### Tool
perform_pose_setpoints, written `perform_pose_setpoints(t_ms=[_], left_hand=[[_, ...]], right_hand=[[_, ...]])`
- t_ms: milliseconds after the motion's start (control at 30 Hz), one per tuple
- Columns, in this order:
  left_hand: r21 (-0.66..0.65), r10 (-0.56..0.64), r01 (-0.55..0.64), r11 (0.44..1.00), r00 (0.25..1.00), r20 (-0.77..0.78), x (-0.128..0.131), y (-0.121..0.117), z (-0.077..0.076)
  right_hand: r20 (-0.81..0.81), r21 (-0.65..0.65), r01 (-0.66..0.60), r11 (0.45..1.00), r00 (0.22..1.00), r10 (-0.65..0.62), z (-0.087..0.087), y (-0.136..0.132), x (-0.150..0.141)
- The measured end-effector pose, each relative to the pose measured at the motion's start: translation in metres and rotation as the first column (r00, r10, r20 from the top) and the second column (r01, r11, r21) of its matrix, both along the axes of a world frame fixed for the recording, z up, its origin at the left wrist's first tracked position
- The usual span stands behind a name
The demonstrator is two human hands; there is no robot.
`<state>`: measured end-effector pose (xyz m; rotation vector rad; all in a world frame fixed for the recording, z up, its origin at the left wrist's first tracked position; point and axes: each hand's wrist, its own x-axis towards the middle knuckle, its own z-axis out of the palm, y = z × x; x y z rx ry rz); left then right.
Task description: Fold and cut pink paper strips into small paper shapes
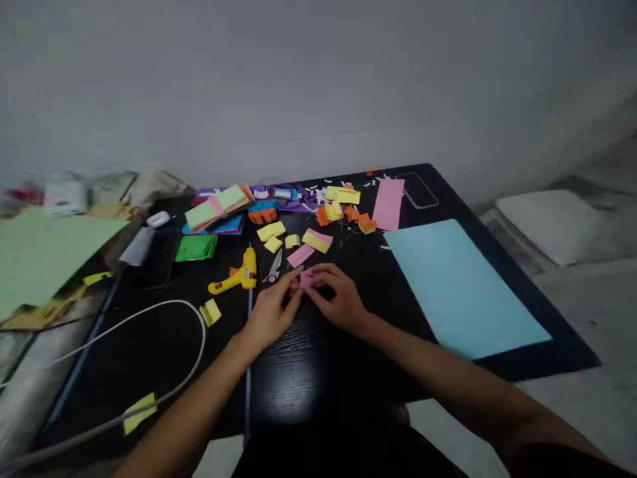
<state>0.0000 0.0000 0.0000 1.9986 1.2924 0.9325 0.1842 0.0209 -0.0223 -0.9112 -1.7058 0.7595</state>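
My left hand [271,311] and my right hand [338,299] meet over the middle of a black table [288,372]. Between their fingertips they pinch a small pink paper piece [306,277], which rests on or just above the tabletop. Both hands have their fingers curled onto it. A yellow glue gun [236,277] lies just left of my left hand, with small scissors [273,267] beside it. Another pink slip [300,255] lies just beyond the hands.
A large light-blue sheet [462,292] covers the table's right side. Yellow, orange, pink and purple paper scraps [328,212] are scattered at the back. A white cable [164,332] curves across the left. A green sheet [40,259] lies off the table at left.
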Motion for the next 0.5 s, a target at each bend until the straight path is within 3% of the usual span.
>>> perform_pose_setpoints(t_ms=[233, 500], left_hand=[[-0.052, 0.06, -0.06, 0.997, 0.998, -0.004, 0.001, 0.0034, 0.0004], [-0.093, 0.1, -0.098, 0.991, 0.995, 0.013, 0.0048, 0.0041, 0.0021]], right_hand=[[-0.042, -0.15, 0.034, 0.988, 0.998, -0.041, 0.005, 0.0011, 0.0018], [-0.053, -0.169, -0.043, 0.985, 0.998, 0.034, 0.0032, -0.002, 0.0053]])
